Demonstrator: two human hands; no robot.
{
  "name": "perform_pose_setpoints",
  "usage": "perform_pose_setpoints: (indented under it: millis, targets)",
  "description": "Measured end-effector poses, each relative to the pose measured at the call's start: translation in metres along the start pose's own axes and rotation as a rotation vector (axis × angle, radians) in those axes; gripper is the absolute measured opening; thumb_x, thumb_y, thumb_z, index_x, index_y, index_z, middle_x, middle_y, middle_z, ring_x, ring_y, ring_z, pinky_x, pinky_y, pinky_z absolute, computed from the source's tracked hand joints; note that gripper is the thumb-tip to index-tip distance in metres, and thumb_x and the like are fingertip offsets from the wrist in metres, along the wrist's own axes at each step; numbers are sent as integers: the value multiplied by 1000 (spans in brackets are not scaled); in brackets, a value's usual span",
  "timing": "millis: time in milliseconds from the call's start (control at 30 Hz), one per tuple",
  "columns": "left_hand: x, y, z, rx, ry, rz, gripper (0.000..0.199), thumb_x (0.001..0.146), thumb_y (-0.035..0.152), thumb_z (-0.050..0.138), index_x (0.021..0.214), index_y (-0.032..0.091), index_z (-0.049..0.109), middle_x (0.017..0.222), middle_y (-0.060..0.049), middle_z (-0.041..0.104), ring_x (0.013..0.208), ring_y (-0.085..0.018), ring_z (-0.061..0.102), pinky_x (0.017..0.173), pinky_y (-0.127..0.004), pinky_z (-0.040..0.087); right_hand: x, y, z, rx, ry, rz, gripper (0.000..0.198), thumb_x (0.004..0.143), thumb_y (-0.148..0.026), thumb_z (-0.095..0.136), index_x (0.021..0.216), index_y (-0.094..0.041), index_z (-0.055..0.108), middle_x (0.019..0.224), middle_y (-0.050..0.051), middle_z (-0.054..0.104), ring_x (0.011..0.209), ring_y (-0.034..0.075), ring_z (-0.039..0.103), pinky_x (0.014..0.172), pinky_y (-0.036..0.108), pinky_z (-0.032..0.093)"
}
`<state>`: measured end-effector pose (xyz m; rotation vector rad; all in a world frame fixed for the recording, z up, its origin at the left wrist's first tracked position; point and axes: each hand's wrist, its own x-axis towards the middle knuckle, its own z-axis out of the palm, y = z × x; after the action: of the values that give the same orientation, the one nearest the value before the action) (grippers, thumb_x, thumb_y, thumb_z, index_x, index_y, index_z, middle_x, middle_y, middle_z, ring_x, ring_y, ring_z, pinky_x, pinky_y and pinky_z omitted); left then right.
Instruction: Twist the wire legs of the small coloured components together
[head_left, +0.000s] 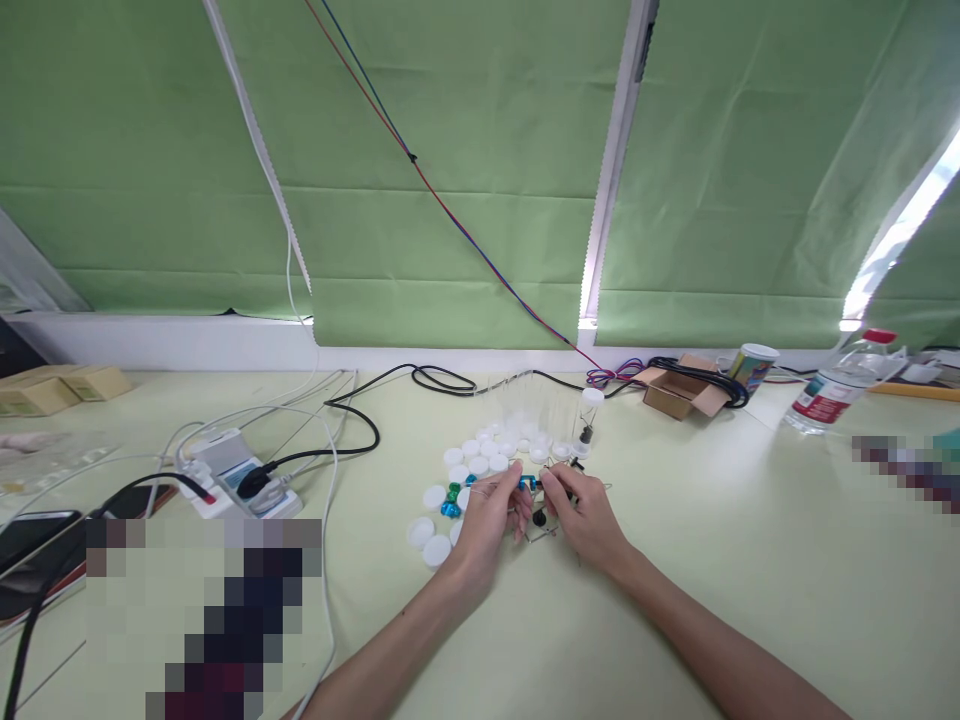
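My left hand [487, 512] is closed, its thumb and finger pinching a small bright blue piece [528, 482]. Close beside it, the fingers of my right hand [583, 512] are pinched together at the piece's right end; what they hold is too small to make out. Beneath and between the hands lie a round black part [539, 517] and thin wire-like bits [541, 537]. Left of my left hand are a shiny blue piece [450, 510] and a green piece [454, 492]. Many white round caps [437, 551] spread around them.
Clear tubes [536, 405] stand behind the caps, near a white-capped tube [592, 400] with dark bits. Further right are a cardboard box [675, 393], a can [752, 368] and a water bottle [840, 385]. A power strip [240, 475] and cables lie left.
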<state>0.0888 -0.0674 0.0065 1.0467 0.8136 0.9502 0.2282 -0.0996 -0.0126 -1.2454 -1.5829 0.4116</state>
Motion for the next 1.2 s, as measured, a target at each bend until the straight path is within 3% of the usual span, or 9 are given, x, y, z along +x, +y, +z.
perform_pose_setpoints:
  millis: [500,667,833,1200]
  targets:
    - [-1,-1,-1,-14,-17,9,45,75,57,66,57,16,59,57,-1,56,45,-9,46,42,-22,33,-1,2,1,13,4,4,44,100,-40,36,61,-21,46,52,-2,51,50,13,47,55,26,39]
    - [0,-2,-1,-35,2,26,47,73,58,67,56,16,58,54,0,53,44,-9,46,40,-22,32,-2,1,1,56,-6,37,26,98,-39,42,91,-20,58,54,-5,51,49,13,48,55,26,40]
    - [1,-3,-2,-50,7,51,46,75,55,66,56,15,57,55,0,52,43,-9,45,39,-21,31,-4,1,2,111,-20,32,23,96,-37,47,111,-20,52,54,-7,51,50,13,49,58,26,41]
    - [1,-5,-3,-61,-9,46,43,78,52,66,58,15,57,57,0,53,44,-8,45,39,-20,33,-4,1,0,118,-67,7,17,97,-33,45,102,-19,54,56,-5,54,50,13,50,56,25,40]
